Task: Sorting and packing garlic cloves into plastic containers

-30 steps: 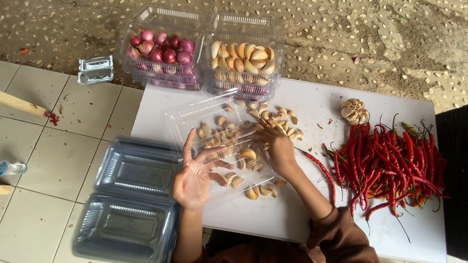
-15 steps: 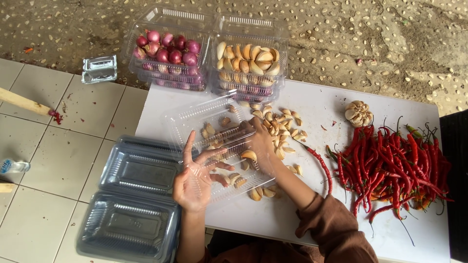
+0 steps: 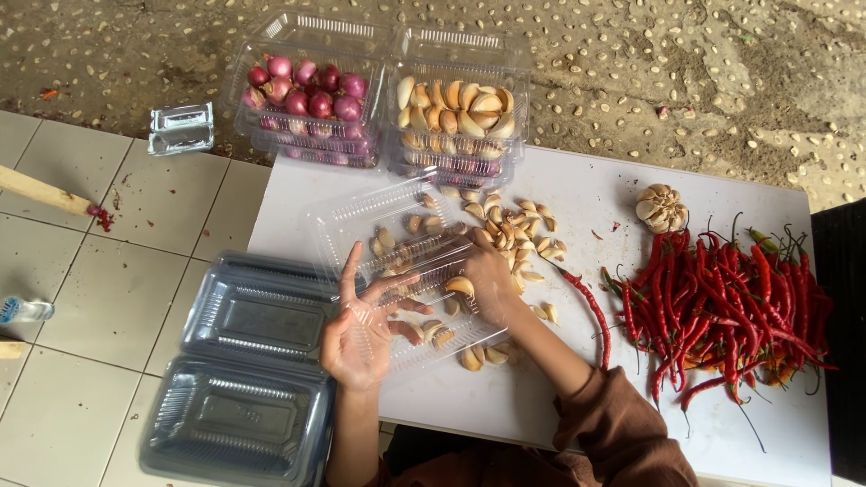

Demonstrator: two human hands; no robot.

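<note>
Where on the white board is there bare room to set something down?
Bare: the white board between loose garlic cloves and whole garlic bulb, and its near edge below the red chillies. Crowded: around both hands and the clear plastic tray.

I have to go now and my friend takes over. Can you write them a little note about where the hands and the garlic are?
Left hand: open, palm up under the clear clamshell box, steadying it.
Right hand: shut on garlic cloves at the box's edge.
Loose cloves lie on the white board, some already inside the open box.
Done: one box of garlic and one of shallots stand filled at the far end.
Left: the loose cloves, a whole garlic bulb, the red chillies. Empty boxes are stacked on the left.
</note>
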